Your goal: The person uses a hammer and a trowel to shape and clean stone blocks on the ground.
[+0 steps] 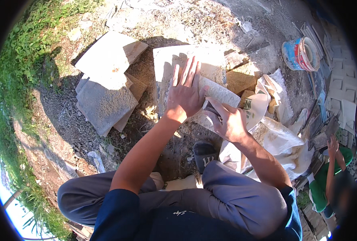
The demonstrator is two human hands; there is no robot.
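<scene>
My left hand (186, 91) lies flat, fingers stretched away from me, on a pale stone slab (223, 94). This slab rests on a larger, dust-covered pale slab (164, 54). My right hand (230, 122) is closed around a small dark grey block (214, 109), its exact kind unclear. The block is at the near edge of the upper slab, close to my left thumb. My fingers partly cover the block, and my left hand hides part of the slab.
Stacked flat stones (106, 100) lie at the left, with brownish stone pieces (243, 76) beyond the slabs. White woven sacks (283, 138) spread to the right, below a blue-and-white bucket (301, 54). A co-worker in green (321, 188) is at the far right. Grass (29, 52) borders the left.
</scene>
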